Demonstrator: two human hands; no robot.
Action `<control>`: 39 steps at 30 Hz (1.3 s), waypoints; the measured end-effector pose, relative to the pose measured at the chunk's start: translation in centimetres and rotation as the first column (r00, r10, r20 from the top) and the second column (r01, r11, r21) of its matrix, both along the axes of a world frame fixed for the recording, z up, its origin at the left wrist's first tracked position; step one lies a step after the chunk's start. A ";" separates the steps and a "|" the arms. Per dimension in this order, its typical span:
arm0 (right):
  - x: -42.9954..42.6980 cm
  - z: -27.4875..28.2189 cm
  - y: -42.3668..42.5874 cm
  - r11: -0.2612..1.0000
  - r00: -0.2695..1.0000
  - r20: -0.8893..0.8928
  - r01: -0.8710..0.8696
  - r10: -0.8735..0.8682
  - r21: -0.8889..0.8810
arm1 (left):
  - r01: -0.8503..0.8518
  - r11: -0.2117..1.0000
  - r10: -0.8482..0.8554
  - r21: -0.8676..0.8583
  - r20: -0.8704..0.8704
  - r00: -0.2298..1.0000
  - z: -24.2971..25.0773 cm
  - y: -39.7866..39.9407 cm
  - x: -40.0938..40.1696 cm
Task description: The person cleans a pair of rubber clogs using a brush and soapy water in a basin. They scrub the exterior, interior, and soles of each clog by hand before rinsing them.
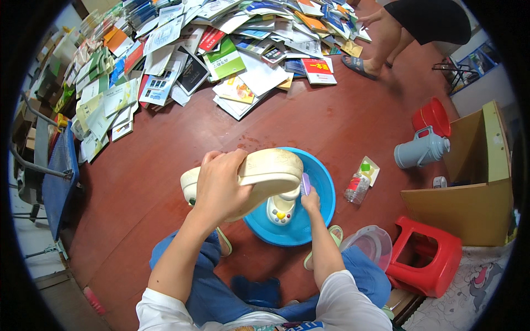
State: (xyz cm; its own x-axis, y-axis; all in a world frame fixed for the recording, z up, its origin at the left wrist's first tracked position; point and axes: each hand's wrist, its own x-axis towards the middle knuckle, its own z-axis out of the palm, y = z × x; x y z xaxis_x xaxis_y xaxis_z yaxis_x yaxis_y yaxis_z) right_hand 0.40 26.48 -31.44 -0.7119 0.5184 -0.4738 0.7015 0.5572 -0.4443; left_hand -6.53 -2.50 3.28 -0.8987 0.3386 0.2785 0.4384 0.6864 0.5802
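My left hand (221, 182) grips a cream foam clog (269, 167), raised on its side above the left part of a blue plastic basin (321, 219). My right hand (310, 200) is closed around a small purple brush (305, 184) over the basin, close to the clog's toe end; its handle is mostly hidden in the fingers. A second cream clog (281, 211) with a yellow heart and coloured charms on its upper lies in the basin, partly covered by the raised one.
Books (225, 60) lie heaped at the back, where another person (389, 41) stands. On the right are a plastic bottle (357, 187), a grey thermos (420, 149), a cardboard box (459, 211), a clear tub (372, 244) and a red stool (426, 260).
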 end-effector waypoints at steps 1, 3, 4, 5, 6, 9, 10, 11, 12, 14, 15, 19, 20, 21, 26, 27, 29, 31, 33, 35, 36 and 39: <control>0.2 1.1 0.4 1.000 1.000 -0.001 0.002 -0.002 0.011 | 0.002 1.000 -0.002 0.011 -0.001 1.000 -0.2 0.0 0.0; 0.5 4.3 1.8 0.988 0.976 -0.209 -0.091 0.064 -0.121 | 0.005 0.996 0.000 -0.095 0.054 0.999 -0.7 0.6 -0.1; 0.6 5.8 2.5 0.985 0.943 -0.330 -0.101 0.050 -0.141 | 0.024 1.000 -0.025 -0.009 -0.063 0.998 -1.1 1.2 -0.1; 0.0 7.5 3.6 0.965 0.911 -0.407 -0.168 0.073 -0.203 | 0.034 0.999 -0.034 0.007 -0.063 0.997 -1.7 1.8 -0.3; -0.9 12.8 0.3 0.905 0.885 -0.464 -0.235 0.047 -0.356 | 0.001 0.998 -0.007 -0.062 -0.093 0.996 -2.4 0.5 -0.1; -1.6 22.8 1.0 0.936 0.749 -0.628 -0.341 0.211 -0.092 | 0.020 0.994 -0.040 -0.110 -0.174 0.984 -1.9 1.8 0.0; -1.5 25.9 0.5 0.922 0.711 -0.650 -0.385 0.267 -0.042 | 0.021 0.995 -0.040 -0.099 -0.196 0.980 -2.0 2.1 0.1; -1.3 28.4 0.4 0.909 0.620 -0.708 -0.411 0.338 0.073 | 0.026 0.995 -0.044 -0.099 -0.187 0.981 -2.0 2.5 0.0; -0.5 30.7 -0.4 0.901 0.614 -0.702 -0.425 0.360 0.089 | 0.029 0.994 -0.048 -0.107 -0.178 0.983 -2.0 2.5 0.2; 0.4 33.0 -0.5 0.895 0.603 -0.697 -0.429 0.387 0.125 | 0.046 0.993 -0.067 -0.113 -0.188 0.980 -1.8 3.4 0.5; 1.2 33.3 -0.6 0.877 0.581 -0.694 -0.454 0.425 0.157 | 0.053 0.992 -0.073 -0.110 -0.189 0.979 -2.1 3.7 0.7; 1.8 34.5 -2.5 0.823 0.577 -0.596 -0.471 0.559 0.316 | 0.101 0.984 -0.134 -0.147 -0.240 0.961 -3.1 5.0 1.5; 2.0 35.4 -3.4 0.807 0.587 -0.556 -0.478 0.588 0.347 | 0.108 0.979 -0.150 -0.175 -0.247 0.957 -3.3 5.1 1.8; 2.0 35.5 -3.8 0.808 0.589 -0.557 -0.476 0.586 0.346 | 0.111 0.978 -0.153 -0.176 -0.247 0.957 -3.4 5.4 2.0; 2.3 34.2 -0.5 0.800 0.637 -0.487 -0.437 0.598 0.410 | 0.096 0.992 -0.117 -0.079 -0.327 0.938 -3.2 5.1 1.5; 2.3 34.0 0.1 0.802 0.635 -0.491 -0.436 0.596 0.409 | 0.091 0.993 -0.109 -0.073 -0.313 0.943 -3.1 4.9 1.5; 2.4 33.7 1.0 0.836 0.654 -0.521 -0.439 0.548 0.328 | 0.114 0.991 -0.129 -0.071 -0.269 0.954 -3.1 4.9 1.4; 2.2 34.7 -1.3 0.835 0.626 -0.556 -0.451 0.547 0.314 | 0.141 0.988 -0.153 -0.070 -0.212 0.965 -3.3 5.1 1.7; 1.7 35.9 -3.3 0.778 0.544 -0.557 -0.448 0.628 0.440 | 0.169 0.984 -0.179 -0.063 -0.238 0.955 -3.4 5.9 2.1; 1.5 35.9 -3.1 0.781 0.554 -0.551 -0.453 0.624 0.430 | 0.153 0.987 -0.161 -0.051 -0.248 0.955 -3.1 6.0 2.0; 1.5 35.3 -2.1 0.791 0.568 -0.550 -0.438 0.612 0.428 | 0.118 0.992 -0.123 -0.034 -0.224 0.967 -3.0 5.7 1.8; 1.7 35.1 0.7 0.821 0.627 -0.531 -0.418 0.571 0.389 | 0.071 0.997 -0.067 0.015 -0.178 0.982 -2.2 5.0 1.0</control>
State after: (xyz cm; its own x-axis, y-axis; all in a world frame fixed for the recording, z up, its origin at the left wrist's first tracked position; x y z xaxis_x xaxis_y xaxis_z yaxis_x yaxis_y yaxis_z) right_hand 2.06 27.23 3.69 -0.9745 0.0298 0.2226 -0.0854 0.8676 -0.4899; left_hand -5.52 2.51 1.07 -0.8091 0.3905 0.4392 0.5816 0.6394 0.5029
